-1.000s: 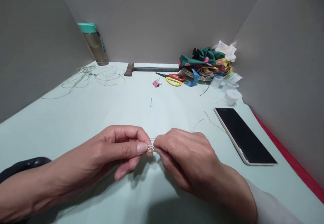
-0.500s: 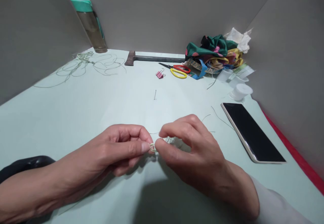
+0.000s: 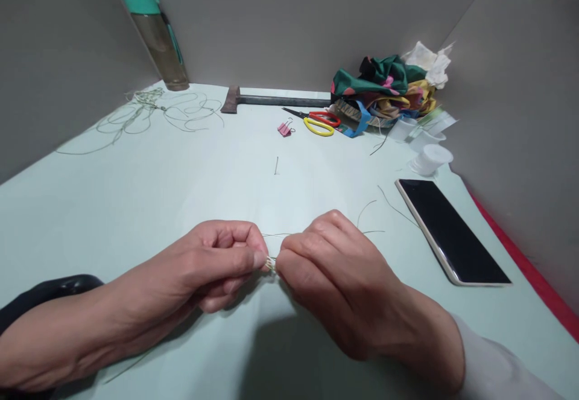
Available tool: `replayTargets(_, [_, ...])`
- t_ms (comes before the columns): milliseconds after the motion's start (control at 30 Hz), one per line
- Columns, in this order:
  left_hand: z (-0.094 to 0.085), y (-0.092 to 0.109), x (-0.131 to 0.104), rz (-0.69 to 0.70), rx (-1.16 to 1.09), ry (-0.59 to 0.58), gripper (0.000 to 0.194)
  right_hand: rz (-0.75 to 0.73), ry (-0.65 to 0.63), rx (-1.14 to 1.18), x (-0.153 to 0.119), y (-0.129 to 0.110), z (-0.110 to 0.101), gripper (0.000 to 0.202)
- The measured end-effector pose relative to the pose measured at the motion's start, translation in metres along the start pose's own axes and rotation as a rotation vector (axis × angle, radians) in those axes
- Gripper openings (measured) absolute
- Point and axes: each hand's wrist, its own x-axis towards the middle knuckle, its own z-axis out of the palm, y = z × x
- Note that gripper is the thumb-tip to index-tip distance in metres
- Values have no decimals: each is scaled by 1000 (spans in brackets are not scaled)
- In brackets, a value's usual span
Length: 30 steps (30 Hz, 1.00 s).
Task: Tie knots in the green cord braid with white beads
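Between my two hands, near the front of the table, is a small knotted piece of pale green cord (image 3: 270, 263). My left hand (image 3: 226, 261) pinches its left side between thumb and forefinger. On its right side, the thumb and forefinger of my right hand (image 3: 335, 273) are pressed together on the cord, the other fingers curled in. Most of the knot is hidden by the fingertips. Thin loose cord ends (image 3: 368, 216) stick out past my right hand, and another strand runs along the table beneath my left forearm.
At the back lie a tangle of cord (image 3: 149, 110), a hammer (image 3: 280, 101), scissors (image 3: 319, 123), a pink binder clip (image 3: 285, 127) and a pin (image 3: 277, 166). A bottle (image 3: 158, 44) stands back left. Cloth scraps (image 3: 384, 89), white spools (image 3: 430, 160) and a phone (image 3: 452, 231) are at right.
My right thumb and forefinger, apart half a second ago, have closed together on the cord. My left hand keeps its pinch. The view has shifted slightly.
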Motion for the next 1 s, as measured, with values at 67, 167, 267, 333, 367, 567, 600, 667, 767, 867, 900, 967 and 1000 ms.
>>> replayTargets(67, [0,0,0,13,1,-4,33,4,-8,-20,0,0,-1,43])
replayTargets(167, [-1,-1,-3,12,2,-14,34,1,12,-66,2,0,-2,43])
replayTargets(267, [-3,-2,-4,-3,-27,-31,43,-11,36,-72,3,0,-4,44])
replayTargets(333, [-3,-2,-3,1,-51,-51,46,-10,40,-45,3,0,-5,44])
replayTargets(367, [-4,-2,-2,6,-63,-60,45,-11,44,-34,2,0,-6,45])
replayTargets(567, [-7,0,1,20,-100,-63,29,-38,71,-35,2,1,-7,44])
replayTargets(600, [-7,0,1,25,-95,-63,29,-37,72,-28,3,1,-7,44])
replayTargets(667, [-7,0,0,34,-86,-66,30,-20,70,-10,3,0,-8,43])
replayTargets(767, [-6,-2,1,45,-91,-69,30,31,45,25,3,-1,-9,43])
replayTargets(867, [-5,-3,3,47,-95,-62,31,68,61,24,1,-1,-7,42])
replayTargets(900, [-5,-4,4,47,-91,-56,33,76,86,11,1,-1,-6,40])
replayTargets(967, [-6,-4,5,51,-69,-37,37,91,112,-3,1,-2,-5,37])
replayTargets(1000, [-6,-4,5,56,-52,-23,39,97,109,5,2,-3,-5,38])
